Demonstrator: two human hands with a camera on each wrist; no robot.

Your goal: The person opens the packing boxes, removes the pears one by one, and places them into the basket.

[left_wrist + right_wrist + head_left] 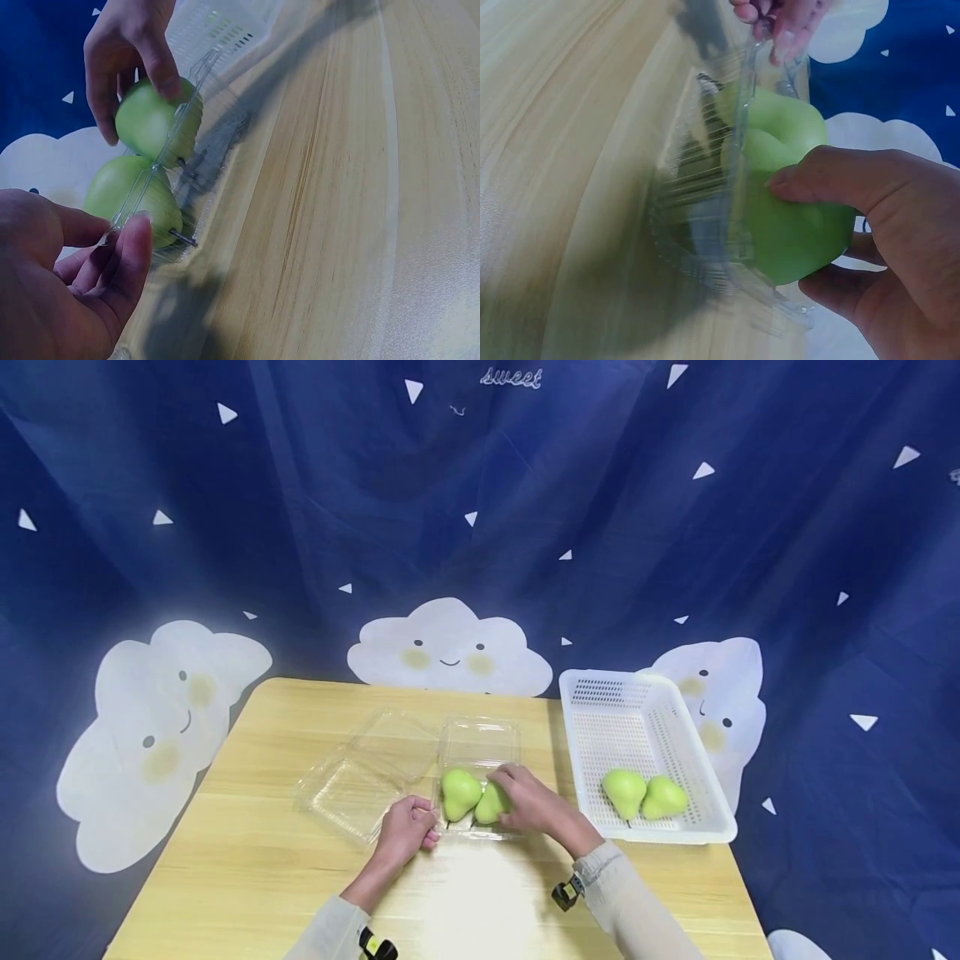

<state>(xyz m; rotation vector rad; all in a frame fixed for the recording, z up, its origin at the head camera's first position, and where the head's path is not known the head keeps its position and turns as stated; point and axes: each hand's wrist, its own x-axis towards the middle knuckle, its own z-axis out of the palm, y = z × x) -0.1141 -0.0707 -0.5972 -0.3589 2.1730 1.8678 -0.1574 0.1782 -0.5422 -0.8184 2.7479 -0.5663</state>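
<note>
Two green pears sit side by side in a clear plastic clamshell box (480,739) whose lid stands open toward the back. My right hand (527,799) grips the right pear (491,803), thumb on its near side and fingers behind, as the right wrist view shows. Beside it lies the left pear (124,187), its stem toward the box's front wall. My left hand (407,828) pinches the rim (124,214) of the box at its left corner between thumb and finger.
A second clear clamshell box (352,797) lies open on the wooden table (247,827) to the left. At the right stands a white perforated basket (592,727) holding two more pears (624,791). A blue curtain with clouds hangs behind the table.
</note>
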